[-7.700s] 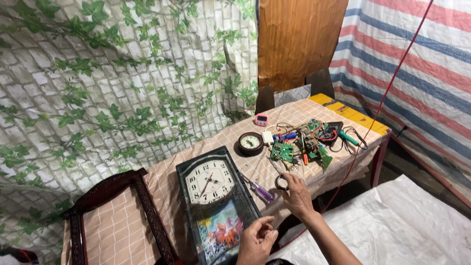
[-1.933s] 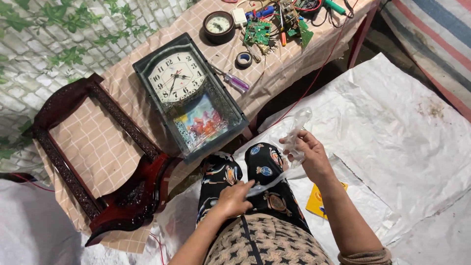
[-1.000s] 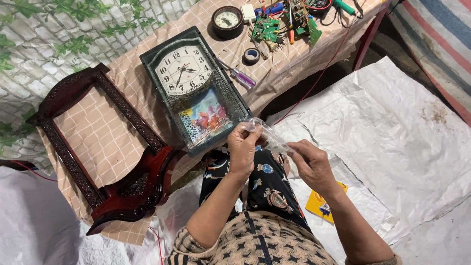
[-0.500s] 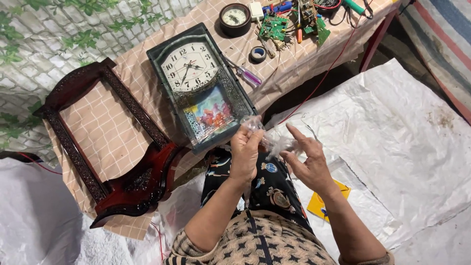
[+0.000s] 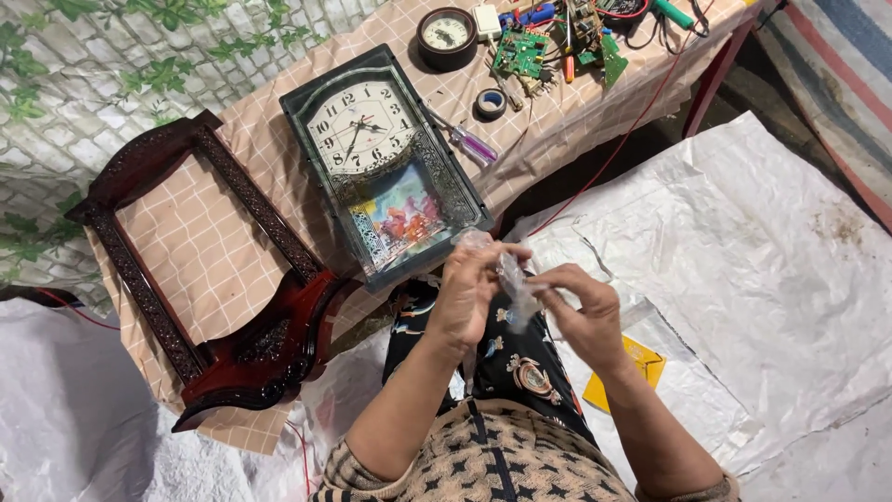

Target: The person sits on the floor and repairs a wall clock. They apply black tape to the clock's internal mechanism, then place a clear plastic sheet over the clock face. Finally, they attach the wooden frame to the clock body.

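Left hand and right hand: each grip closing on small clear plastic bag, pinching it between them above lap. Lying just ahead on checked worktop: wall clock, dark wooden frame, screwdriver, tape roll.

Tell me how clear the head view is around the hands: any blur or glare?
Head view: even, soft light, no hard shadows; left hand and right hand fairly sharp; clear plastic bag between them shows pale sheen, contents unreadable; clock glass nearly glare-free.
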